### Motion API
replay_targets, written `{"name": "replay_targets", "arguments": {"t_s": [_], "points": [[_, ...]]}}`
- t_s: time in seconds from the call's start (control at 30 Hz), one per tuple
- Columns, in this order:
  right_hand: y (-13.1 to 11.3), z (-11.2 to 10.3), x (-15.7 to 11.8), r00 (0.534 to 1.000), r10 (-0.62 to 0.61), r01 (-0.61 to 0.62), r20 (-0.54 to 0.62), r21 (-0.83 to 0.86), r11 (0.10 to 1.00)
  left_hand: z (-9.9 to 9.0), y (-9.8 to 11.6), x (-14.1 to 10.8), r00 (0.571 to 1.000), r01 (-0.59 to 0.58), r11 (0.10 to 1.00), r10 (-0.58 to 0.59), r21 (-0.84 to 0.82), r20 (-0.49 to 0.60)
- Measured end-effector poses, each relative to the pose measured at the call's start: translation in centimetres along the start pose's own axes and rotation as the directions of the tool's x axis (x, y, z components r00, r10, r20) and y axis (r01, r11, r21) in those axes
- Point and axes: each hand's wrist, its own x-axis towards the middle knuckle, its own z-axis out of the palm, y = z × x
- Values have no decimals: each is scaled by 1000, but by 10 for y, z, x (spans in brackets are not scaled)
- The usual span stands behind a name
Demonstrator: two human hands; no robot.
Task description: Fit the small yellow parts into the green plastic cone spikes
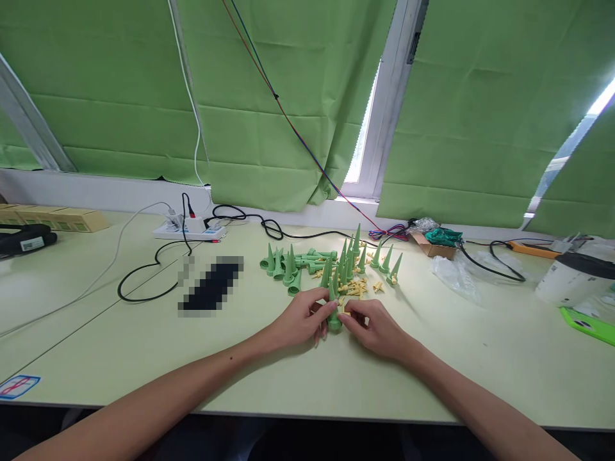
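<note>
My left hand (303, 318) is closed round a green cone-shaped piece (334, 322) that stands point up on the table. Against that piece's right side, my right hand (375, 325) pinches a small yellow part (344, 312). Just beyond both hands stand several green cones (344, 262), with small yellow parts (355, 287) lying among and beside them. Some cones at the right (394, 269) have yellow parts at their bases. More green pieces (312, 258) lie or stand to the left of the group.
A power strip (192, 233) with black and white cables sits at the back left, behind a pixelated dark object (211, 288). At the right are a cardboard box (434, 246), plastic bags (455, 276), a white cup (574, 280) and a green phone (590, 325).
</note>
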Motion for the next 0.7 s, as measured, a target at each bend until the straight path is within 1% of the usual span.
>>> {"name": "replay_targets", "arguments": {"t_s": [0.17,0.33,0.7], "points": [[-2,0,0,1000,-1,1,19,-17,1000,0,1,-1,1000,4,1000,-4,-8,11],[-2,1,0,1000,-16,16,17,3,1000,0,0,0,1000,0,1000,0,0,14],[-6,4,1,996,-83,84,15,-53,995,0,-4,2,1000,-4,1000,3,29,21]]}}
